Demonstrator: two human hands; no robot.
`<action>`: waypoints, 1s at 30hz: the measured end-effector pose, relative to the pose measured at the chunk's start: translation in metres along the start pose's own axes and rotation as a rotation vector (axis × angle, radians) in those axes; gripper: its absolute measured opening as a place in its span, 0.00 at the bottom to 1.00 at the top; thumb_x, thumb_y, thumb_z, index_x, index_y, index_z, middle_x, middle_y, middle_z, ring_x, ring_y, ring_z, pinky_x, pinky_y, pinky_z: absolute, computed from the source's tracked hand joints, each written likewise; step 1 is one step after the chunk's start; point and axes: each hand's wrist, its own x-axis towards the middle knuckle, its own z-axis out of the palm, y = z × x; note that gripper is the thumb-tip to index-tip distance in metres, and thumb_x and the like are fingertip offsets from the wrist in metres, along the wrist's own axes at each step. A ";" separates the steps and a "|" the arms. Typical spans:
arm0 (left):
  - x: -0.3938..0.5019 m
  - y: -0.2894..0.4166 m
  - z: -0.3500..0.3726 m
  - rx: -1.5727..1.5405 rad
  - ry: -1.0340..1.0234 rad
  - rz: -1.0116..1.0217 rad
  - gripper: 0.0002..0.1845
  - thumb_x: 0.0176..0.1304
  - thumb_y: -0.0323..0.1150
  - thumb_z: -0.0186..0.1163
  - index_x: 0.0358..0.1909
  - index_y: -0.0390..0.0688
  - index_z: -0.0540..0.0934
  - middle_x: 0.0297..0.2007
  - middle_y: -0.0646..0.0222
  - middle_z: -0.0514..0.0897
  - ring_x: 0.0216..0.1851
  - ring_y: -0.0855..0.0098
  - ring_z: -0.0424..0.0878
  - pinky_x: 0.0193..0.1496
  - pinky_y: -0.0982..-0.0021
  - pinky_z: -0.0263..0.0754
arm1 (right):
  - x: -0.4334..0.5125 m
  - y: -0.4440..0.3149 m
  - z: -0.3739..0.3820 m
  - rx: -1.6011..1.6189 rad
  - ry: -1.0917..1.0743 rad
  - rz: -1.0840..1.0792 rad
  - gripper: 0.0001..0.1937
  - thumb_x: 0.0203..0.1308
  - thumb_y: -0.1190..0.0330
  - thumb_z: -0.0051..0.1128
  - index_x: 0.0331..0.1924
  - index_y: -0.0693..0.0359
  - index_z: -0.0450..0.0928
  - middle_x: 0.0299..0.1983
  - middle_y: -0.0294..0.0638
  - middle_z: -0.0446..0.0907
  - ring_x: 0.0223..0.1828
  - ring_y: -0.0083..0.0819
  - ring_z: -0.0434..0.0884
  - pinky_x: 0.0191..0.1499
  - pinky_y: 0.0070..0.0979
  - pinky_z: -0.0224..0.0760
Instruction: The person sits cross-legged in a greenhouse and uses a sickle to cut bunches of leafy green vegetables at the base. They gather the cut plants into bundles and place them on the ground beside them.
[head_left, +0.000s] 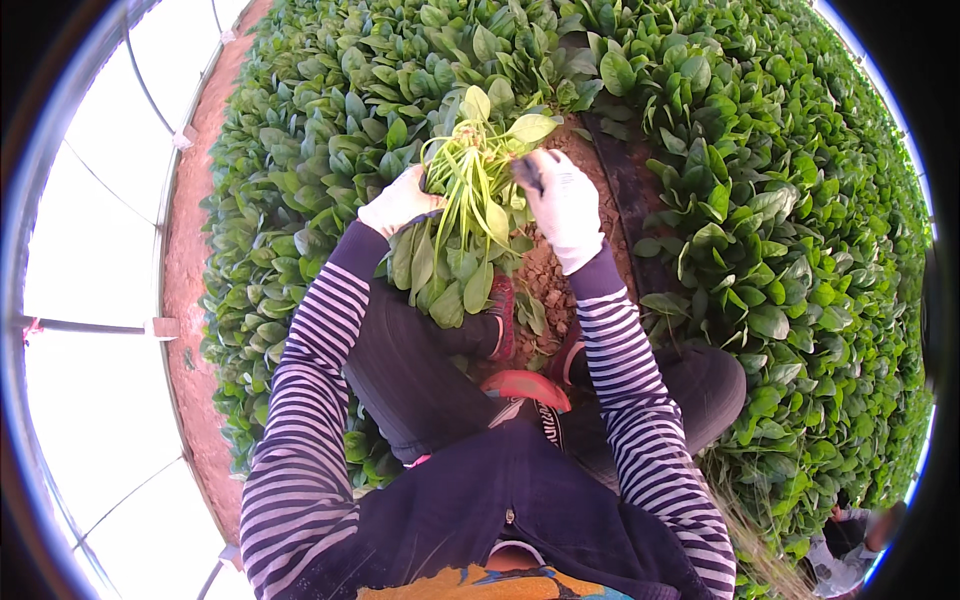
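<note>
A bunch of leafy greens that looks like spinach is held in front of me, its pale stems and pinkish root ends up and its broad leaves drooping toward my knees. My left hand, in a white glove with a dark palm, grips the bunch from its left side. At the right of the root ends is my right hand, gloved the same way and a little blurred. Its fingers are curled in close to the stems. Whether they pinch a stem or leaf is hidden.
Dense rows of the leafy crop surround me. Reddish bare soil and a dark strip lie ahead between rows. A red curved object sits between my legs. Another person is at the lower right edge.
</note>
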 end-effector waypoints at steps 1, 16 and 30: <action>0.001 -0.001 -0.002 0.063 0.014 -0.026 0.32 0.53 0.30 0.69 0.60 0.35 0.71 0.49 0.66 0.82 0.48 0.77 0.78 0.56 0.72 0.71 | 0.004 0.005 -0.010 0.039 0.011 0.022 0.12 0.55 0.63 0.64 0.39 0.56 0.76 0.35 0.44 0.78 0.32 0.42 0.81 0.35 0.36 0.74; 0.010 -0.034 -0.016 -0.072 -0.055 -0.048 0.39 0.55 0.28 0.71 0.66 0.36 0.60 0.57 0.63 0.77 0.56 0.70 0.77 0.63 0.66 0.70 | 0.001 -0.012 -0.015 0.477 -0.095 0.328 0.12 0.57 0.63 0.64 0.34 0.63 0.78 0.29 0.41 0.76 0.28 0.34 0.76 0.35 0.30 0.70; 0.001 -0.023 -0.013 -0.285 -0.176 0.026 0.35 0.55 0.28 0.70 0.64 0.37 0.65 0.57 0.64 0.76 0.56 0.73 0.75 0.61 0.66 0.70 | 0.017 0.011 0.008 1.181 -0.378 0.842 0.12 0.61 0.64 0.62 0.39 0.67 0.82 0.30 0.30 0.82 0.28 0.13 0.73 0.33 0.16 0.66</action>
